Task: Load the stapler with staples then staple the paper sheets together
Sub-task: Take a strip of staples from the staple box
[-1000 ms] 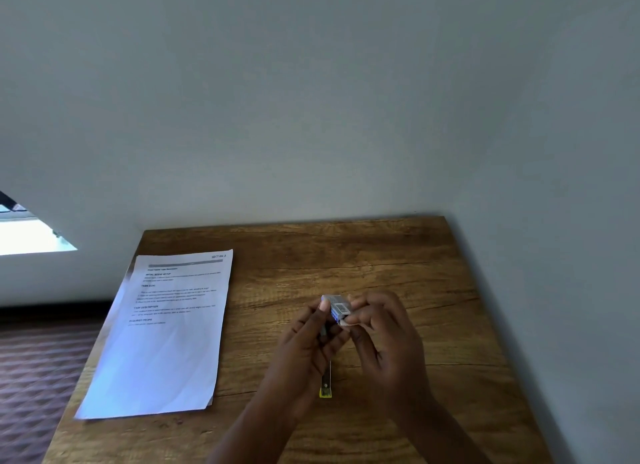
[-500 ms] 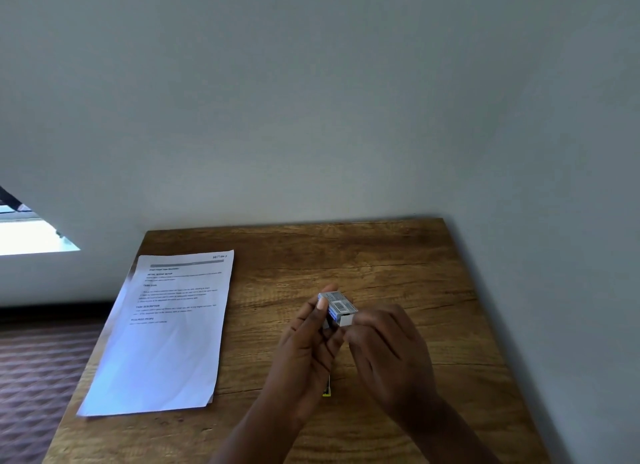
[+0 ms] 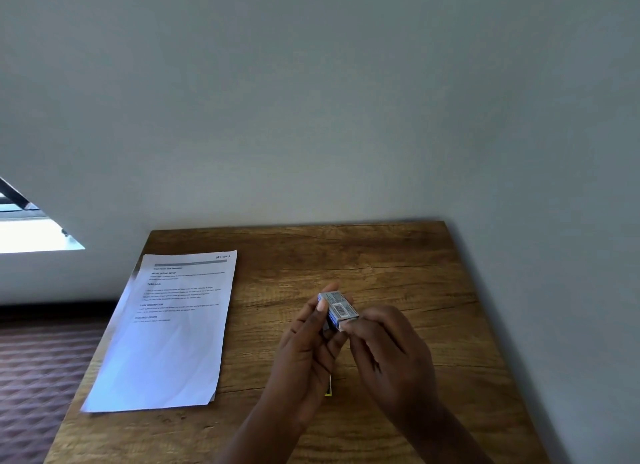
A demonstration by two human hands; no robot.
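While my left hand (image 3: 308, 339) grips the staple box (image 3: 337, 310) above the table (image 3: 398, 266) and my right hand (image 3: 388, 352) pinches its near end, nothing is loaded (stapler (image 3: 329, 391) mostly hidden beneath) and the paper sheets (image 3: 173, 332) lie unstapled, well left.

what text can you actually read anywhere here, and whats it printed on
"SECTION 3": top right corner of the paper sheets.
The sheets' headings and body lines: too blurred to read with confidence.
Small box held by the left hand and right hand: a barcode shows, its print too small to read.
Nothing else bears text.
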